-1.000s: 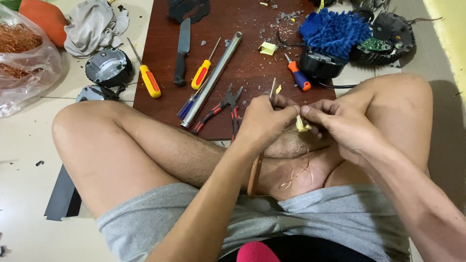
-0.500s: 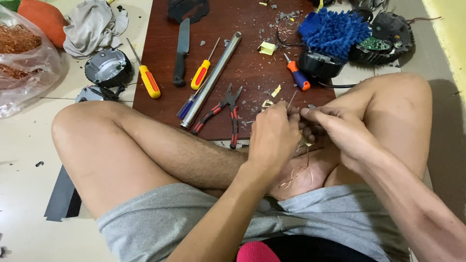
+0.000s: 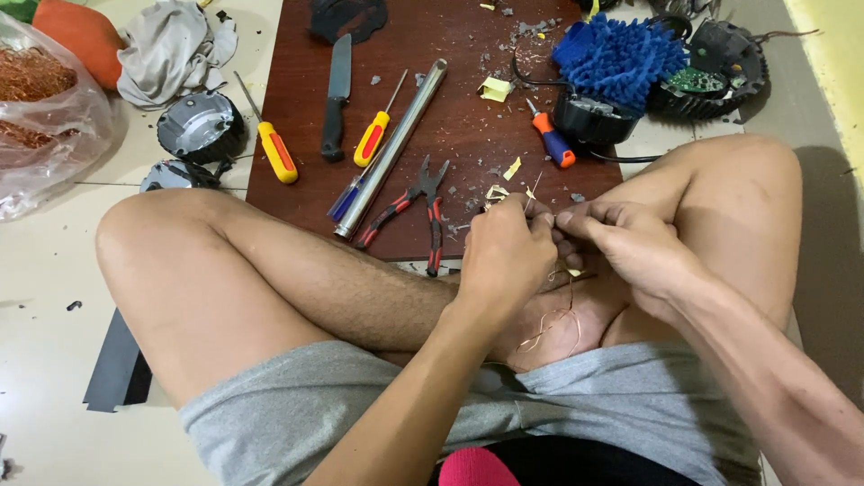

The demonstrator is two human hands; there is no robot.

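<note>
Copper wire [image 3: 551, 317] hangs in thin strands over the crossed legs, its upper end pinched between the two hands above the lap, at the near edge of the brown board [image 3: 297, 108]. Left hand [image 3: 504, 256] is closed in a fist round a small pale winding piece, right hand [image 3: 630, 247] pinches narrow at the same spot, fingertips touching. Step judged: pulling wire free; next likely needs a firm grip and steady draw, pliers [image 3: 418, 202] lying near on the board.
</note>
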